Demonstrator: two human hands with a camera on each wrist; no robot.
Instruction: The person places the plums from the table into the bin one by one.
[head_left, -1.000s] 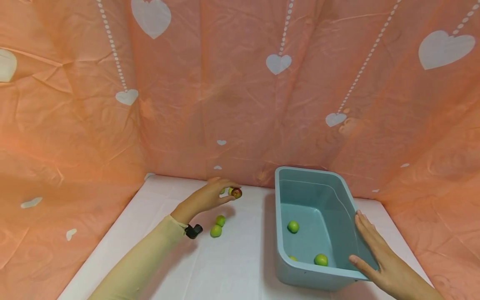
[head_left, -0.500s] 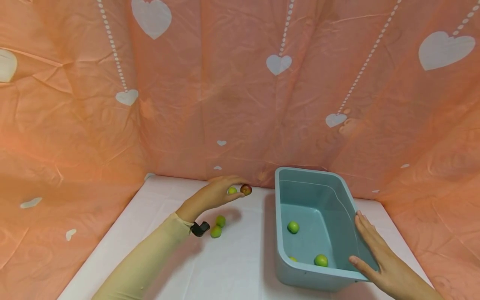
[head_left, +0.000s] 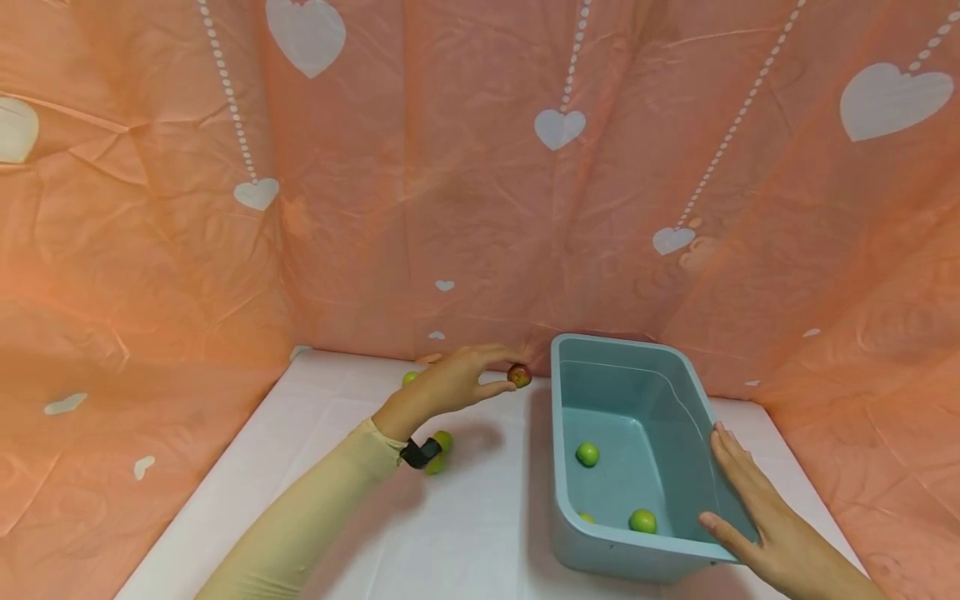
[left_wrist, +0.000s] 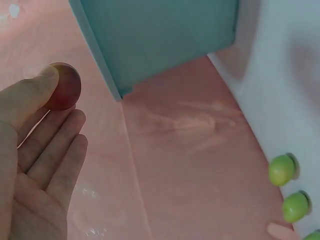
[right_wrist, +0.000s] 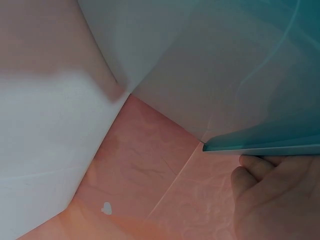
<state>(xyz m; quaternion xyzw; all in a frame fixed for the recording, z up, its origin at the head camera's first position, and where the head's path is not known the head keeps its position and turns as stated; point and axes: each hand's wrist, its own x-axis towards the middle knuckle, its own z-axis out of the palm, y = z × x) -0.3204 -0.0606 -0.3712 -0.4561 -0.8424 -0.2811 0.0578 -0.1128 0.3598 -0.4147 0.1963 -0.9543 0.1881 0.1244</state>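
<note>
On the table point(head_left: 465, 533), the left hand point(head_left: 450, 387) pinches a reddish fruit point(head_left: 519, 376) between thumb and fingertip, the other fingers point(left_wrist: 55, 145) loose and spread below it. The fruit hangs above the table, just left of the tub's point(head_left: 556, 433) near wall. To the right of those fingers the tub stretches away lengthwise, three green fruits point(head_left: 587, 454) inside. At the tub's right rim the right hand point(head_left: 750, 500) lies flat, fingers straight, pressing the wall.

A blue-grey plastic tub point(head_left: 697, 400) sits right on the white table point(head_left: 480, 533), three small green fruits point(head_left: 587, 454) inside; more fruits point(head_left: 443, 440) lie left.
</note>
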